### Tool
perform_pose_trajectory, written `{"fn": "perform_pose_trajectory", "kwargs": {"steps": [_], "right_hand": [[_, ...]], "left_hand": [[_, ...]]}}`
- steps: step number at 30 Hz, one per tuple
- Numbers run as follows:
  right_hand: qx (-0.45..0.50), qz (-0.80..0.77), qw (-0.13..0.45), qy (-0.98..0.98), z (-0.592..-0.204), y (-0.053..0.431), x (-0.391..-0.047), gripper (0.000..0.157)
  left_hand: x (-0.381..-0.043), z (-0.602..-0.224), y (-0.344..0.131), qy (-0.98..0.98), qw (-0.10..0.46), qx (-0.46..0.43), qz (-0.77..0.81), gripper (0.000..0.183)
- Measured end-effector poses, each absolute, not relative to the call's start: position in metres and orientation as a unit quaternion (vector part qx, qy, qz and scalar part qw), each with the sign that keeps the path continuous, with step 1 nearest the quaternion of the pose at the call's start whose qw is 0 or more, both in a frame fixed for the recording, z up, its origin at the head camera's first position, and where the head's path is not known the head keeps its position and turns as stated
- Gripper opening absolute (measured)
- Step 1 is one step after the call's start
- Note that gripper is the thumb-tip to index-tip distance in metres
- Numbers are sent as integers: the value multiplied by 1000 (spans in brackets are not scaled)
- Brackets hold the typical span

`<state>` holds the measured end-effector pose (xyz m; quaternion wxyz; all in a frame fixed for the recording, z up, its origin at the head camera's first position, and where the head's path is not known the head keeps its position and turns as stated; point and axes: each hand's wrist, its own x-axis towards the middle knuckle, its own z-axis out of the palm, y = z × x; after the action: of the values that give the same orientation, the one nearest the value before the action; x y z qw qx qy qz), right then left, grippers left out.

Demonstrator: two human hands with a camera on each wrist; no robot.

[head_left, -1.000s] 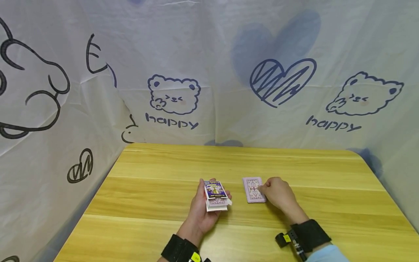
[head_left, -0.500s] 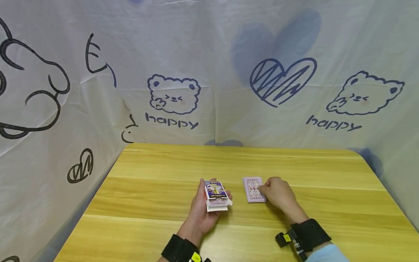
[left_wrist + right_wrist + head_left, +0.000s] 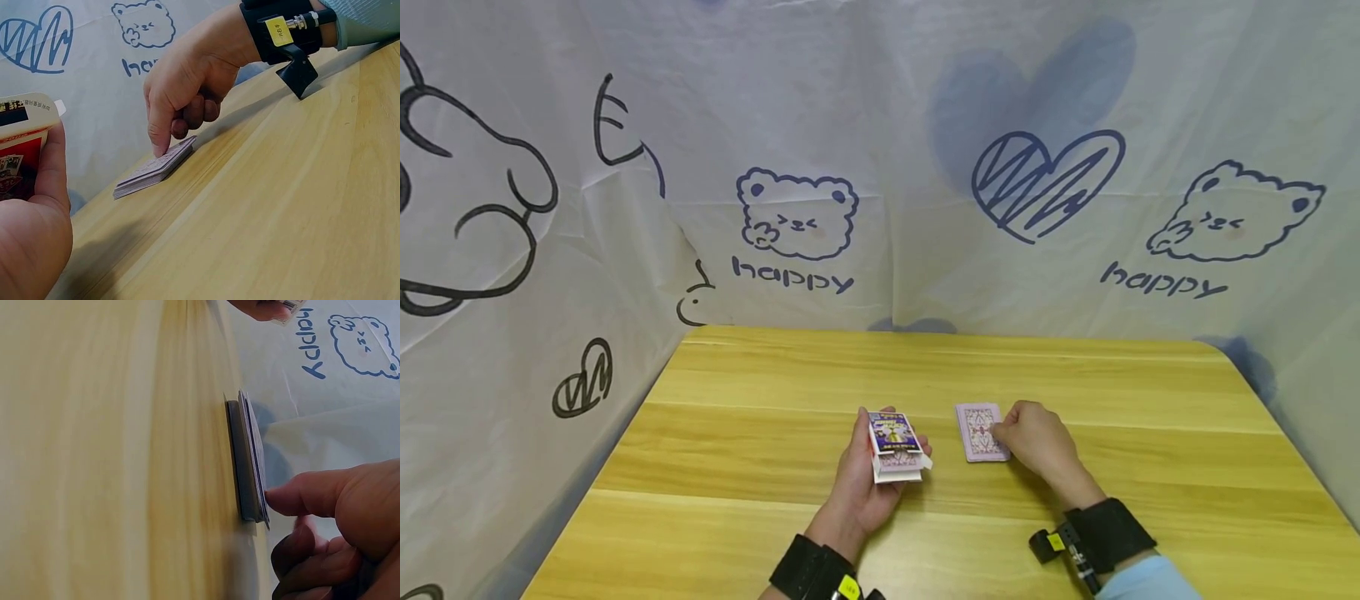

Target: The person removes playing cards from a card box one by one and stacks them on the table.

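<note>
My left hand (image 3: 857,487) holds a playing-card box (image 3: 893,432) above the table, its printed purple-and-yellow face up. The flap end points toward me and stands open, with patterned card backs showing inside. To the right lies a stack of playing cards (image 3: 980,432), backs up. One digit of my right hand (image 3: 1043,443) touches the top of the stack near its right edge. In the left wrist view the other fingers (image 3: 195,114) are curled under the palm, off the cards. The right wrist view shows the stack (image 3: 247,465) side-on, with its top cards slightly offset.
A wooden table (image 3: 760,375) lies under both hands. White cloth (image 3: 917,267) with drawn bears and hearts hangs behind it and at the sides. Black straps (image 3: 1111,533) with small cameras sit on both wrists.
</note>
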<state>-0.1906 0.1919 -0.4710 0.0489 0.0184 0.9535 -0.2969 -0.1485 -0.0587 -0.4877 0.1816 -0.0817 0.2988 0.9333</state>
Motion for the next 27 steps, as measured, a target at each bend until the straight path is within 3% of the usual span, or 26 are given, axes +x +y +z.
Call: {"fn": "perform_pose_trajectory", "kwargs": {"steps": [9, 18, 27], "right_hand": [[32, -329, 28, 943, -470, 191, -190, 24], [-9, -443, 0, 897, -443, 163, -169, 21], [-60, -517, 62, 852, -434, 131, -144, 20]], "left_hand": [[-151, -489, -58, 294, 174, -90, 935, 71], [-152, -492, -60, 279, 132, -68, 949, 64], [-150, -489, -58, 283, 125, -29, 951, 63]]}}
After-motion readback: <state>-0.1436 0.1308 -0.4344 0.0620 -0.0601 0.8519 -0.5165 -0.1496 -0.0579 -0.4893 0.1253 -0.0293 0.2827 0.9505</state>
